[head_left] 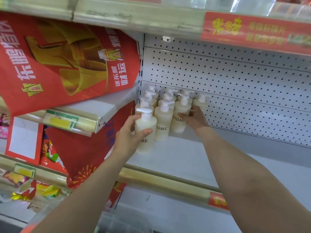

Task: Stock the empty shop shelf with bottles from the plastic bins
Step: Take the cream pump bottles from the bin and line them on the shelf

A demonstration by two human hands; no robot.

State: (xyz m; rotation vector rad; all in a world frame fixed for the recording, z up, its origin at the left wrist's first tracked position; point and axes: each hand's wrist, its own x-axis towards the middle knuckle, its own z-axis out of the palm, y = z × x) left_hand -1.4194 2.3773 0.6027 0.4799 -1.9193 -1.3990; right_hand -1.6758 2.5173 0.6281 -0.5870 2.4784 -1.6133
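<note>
White shelf [176, 158], pegboard back [235, 91], red banner [50, 64] at left (snack packets [25, 187] below it). Pump bottles [164, 121] stand clustered in shelf's back-left corner. Left hand [127, 137] grips front bottle [146, 122]; right hand [196, 119] clasps right-side bottle [180, 111].

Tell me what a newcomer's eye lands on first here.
The huge red and gold poster filling the upper left grabs attention first. Next comes the cluster of cream pump bottles packed into the back left corner of the white shelf, against the perforated back panel. The left hand grips the front bottle, while the right hand touches the cluster's right side.
</note>
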